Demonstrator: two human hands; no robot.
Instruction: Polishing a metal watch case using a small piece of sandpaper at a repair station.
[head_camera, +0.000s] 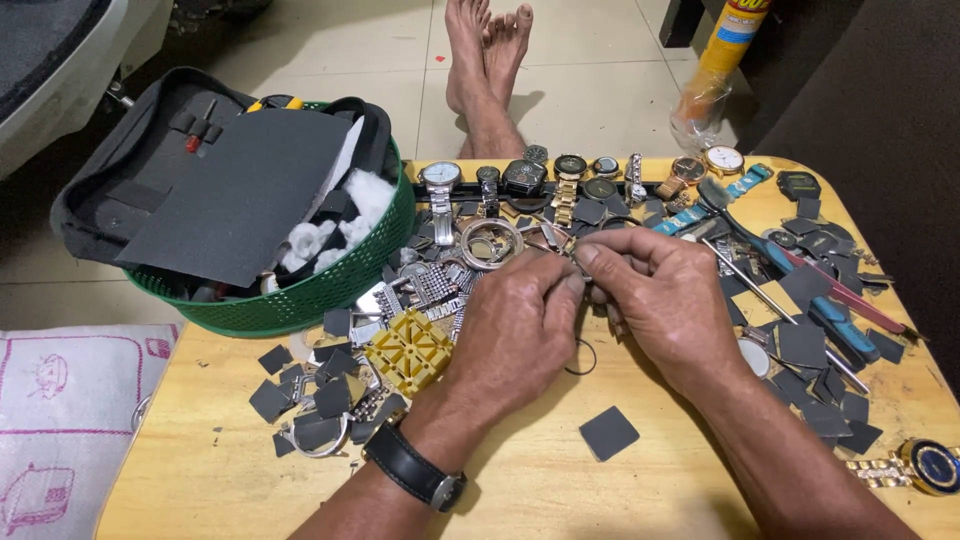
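small metal part (557, 240), mostly hidden | left hand (520, 330), right hand (665, 300) fingers pinching it, seemingly

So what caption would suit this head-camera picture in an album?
Two bare hands, left and right, pinch a small metal watch part above a cluttered yellow wooden table.

Bare forearms, black-strapped wristwatch (415, 470) on left wrist, bare feet (487, 50)

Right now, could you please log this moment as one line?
left hand: pinching small metal part | right hand: pinching same part | table: watches, dark squares
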